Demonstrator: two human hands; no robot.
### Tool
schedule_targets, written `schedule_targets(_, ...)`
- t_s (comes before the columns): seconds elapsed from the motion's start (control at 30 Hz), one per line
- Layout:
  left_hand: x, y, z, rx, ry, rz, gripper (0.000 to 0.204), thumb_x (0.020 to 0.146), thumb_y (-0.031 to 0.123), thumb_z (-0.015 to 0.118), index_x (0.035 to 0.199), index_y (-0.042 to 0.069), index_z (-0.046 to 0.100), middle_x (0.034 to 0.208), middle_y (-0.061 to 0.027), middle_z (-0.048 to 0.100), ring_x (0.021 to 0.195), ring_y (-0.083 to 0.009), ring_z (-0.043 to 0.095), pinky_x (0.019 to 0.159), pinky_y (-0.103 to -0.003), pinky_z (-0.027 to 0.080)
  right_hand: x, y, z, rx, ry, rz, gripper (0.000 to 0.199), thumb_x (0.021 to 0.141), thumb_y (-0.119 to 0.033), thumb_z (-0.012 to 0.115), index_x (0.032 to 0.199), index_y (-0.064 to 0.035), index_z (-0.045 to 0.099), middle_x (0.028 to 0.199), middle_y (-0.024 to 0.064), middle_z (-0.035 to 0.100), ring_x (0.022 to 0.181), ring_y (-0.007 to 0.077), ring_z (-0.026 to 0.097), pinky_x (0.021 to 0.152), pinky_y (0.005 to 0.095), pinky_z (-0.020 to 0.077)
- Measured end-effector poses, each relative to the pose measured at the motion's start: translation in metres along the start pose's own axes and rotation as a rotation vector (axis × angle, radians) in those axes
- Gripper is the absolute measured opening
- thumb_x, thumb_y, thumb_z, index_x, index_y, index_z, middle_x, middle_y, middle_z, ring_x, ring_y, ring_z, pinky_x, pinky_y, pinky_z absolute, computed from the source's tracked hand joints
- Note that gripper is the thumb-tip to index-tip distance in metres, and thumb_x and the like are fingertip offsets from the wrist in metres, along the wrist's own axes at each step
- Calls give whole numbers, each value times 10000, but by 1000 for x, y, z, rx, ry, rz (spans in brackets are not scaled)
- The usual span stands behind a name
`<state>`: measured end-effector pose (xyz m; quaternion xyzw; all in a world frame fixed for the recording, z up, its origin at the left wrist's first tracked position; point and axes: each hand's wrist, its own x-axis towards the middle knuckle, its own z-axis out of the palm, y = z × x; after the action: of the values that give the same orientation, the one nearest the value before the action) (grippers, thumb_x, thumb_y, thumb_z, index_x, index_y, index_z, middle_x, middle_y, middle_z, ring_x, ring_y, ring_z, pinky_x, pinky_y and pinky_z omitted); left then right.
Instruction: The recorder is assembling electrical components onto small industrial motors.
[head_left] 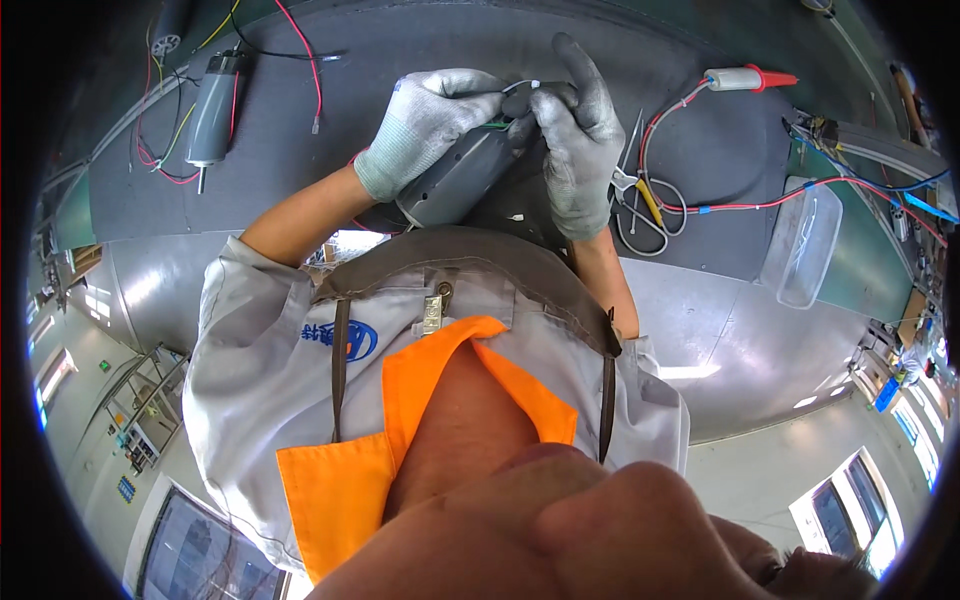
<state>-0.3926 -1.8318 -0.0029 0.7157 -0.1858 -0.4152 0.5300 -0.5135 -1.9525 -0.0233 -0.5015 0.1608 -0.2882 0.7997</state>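
A grey cylindrical motor (452, 182) lies on the dark mat close in front of me, with a green wire and dark leads at its far end. Over that end my left hand (430, 125), in a grey-white glove, pinches a thin white cable tie (518, 86). My right hand (580, 150), in a glove with dark-stained fingers, is closed at the tie's small white head, its index finger raised. The fingers partly hide the tie and the leads. Just right of my right hand lie yellow-and-white-handled scissors (640, 188).
Another grey motor (214, 110) with loose coloured wires lies at the left. To the right are a white-and-red connector (748, 79) on a red cable and a clear plastic tray (806, 248). The dark mat (420, 50) covers the bench.
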Motion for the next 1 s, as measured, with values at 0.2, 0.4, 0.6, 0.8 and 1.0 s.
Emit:
schedule_targets(0.2,-1,-10,1,136,20,149,225,930,101,694,1100,-46,705,960,-41,725,853,-53,632,761,-222,537,9,-17,0,-109,-32,186,491,922,25,585,1403,12,491,828,98,692,620,95,598,552,237,497)
schedule_targets(0.4,0,-9,1,33,21,67,277,923,140,676,1132,-40,703,938,-81,741,828,-80,662,745,-246,552,4,-14,-2,-59,-60,212,487,919,24,580,1398,13,497,819,93,692,624,100,606,557,245,503)
schedule_targets(0.6,0,-4,-4,6,-22,88,263,916,128,682,1111,-46,707,908,-61,730,798,-82,649,718,-245,546,-4,-4,2,-40,16,54,492,953,-5,540,1437,12,456,905,108,707,654,115,624,607,249,509)
schedule_targets(0.8,0,-3,0,107,-6,45,247,929,123,693,1112,-42,701,945,-45,719,816,-53,630,738,-210,526,0,-4,2,-86,31,49,533,932,23,570,1444,37,424,864,108,700,639,94,615,559,239,517)
schedule_targets(1.0,0,-14,-1,217,8,182,253,939,126,687,1117,-53,698,952,-53,721,836,-59,639,753,-215,534,4,-12,0,-121,-14,112,504,926,9,595,1413,31,470,830,98,697,601,91,602,537,235,505)
